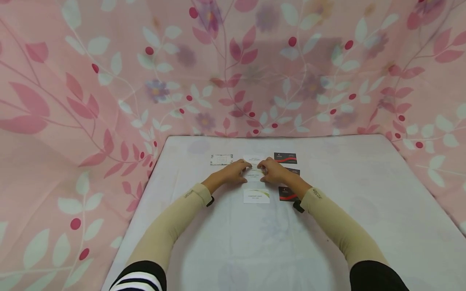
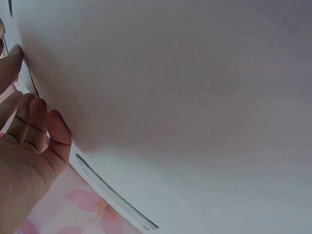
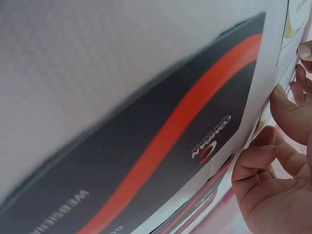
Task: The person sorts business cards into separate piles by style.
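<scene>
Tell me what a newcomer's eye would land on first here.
Probably the pink floral cloth rising behind and beside the white table. Next, the left hand and right hand, meeting from opposite sides at the middle white card toward the table's far end. Then the black cards with red bands, in a column right of the white ones, looming large in the right wrist view.

Pink floral fabric (image 1: 120, 24) covers the back and both sides, kinda wrinkly, printed with pink and white leaves (image 1: 29, 99) plus dark red berries (image 1: 75, 224). Table's got a white tablecloth (image 1: 255, 250), lighting's pretty soft.
</scene>
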